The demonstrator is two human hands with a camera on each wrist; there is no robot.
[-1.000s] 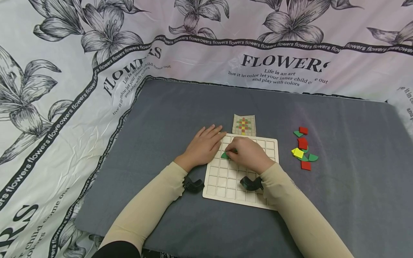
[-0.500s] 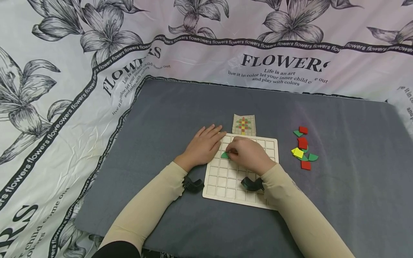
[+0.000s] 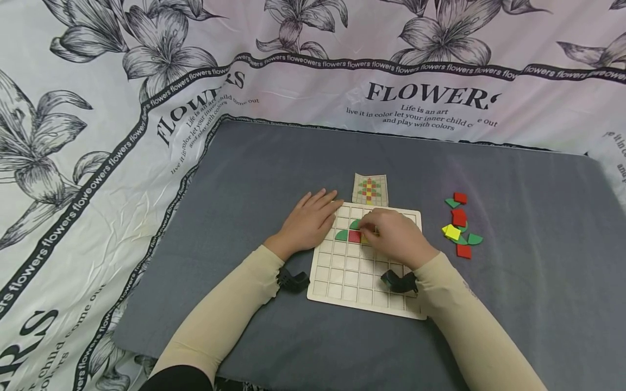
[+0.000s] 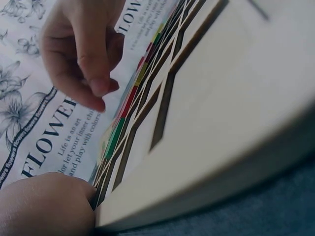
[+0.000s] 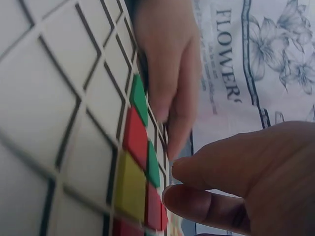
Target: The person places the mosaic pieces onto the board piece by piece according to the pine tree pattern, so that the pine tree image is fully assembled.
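Note:
My left hand (image 3: 308,220) lies flat with fingers extended, over the upper left edge of a pale wooden grid board (image 3: 342,277). Above the board's upper rows is my right hand (image 3: 391,233), thumb and finger bent toward each other with nothing between them. Beside its fingertips sit a red square tile (image 3: 354,236), a green rounded tile (image 3: 342,235) to the left, and another green tile (image 3: 355,224) one row up. The right wrist view shows a yellow tile (image 5: 130,189) in the grid beside further red tiles (image 5: 153,206). From the head, my right hand covers most of these.
A small pattern card (image 3: 370,187) with a coloured tree-like design lies at the board's far edge. To the right, loose tiles are scattered on the grey cloth (image 3: 528,271): red squares (image 3: 463,251), green rounded ones (image 3: 474,239) and a yellow one (image 3: 451,232).
My right hand has shifted to the right and slightly down, uncovering the red tile and the upper green tile. My left hand and the loose tiles stay where they were.

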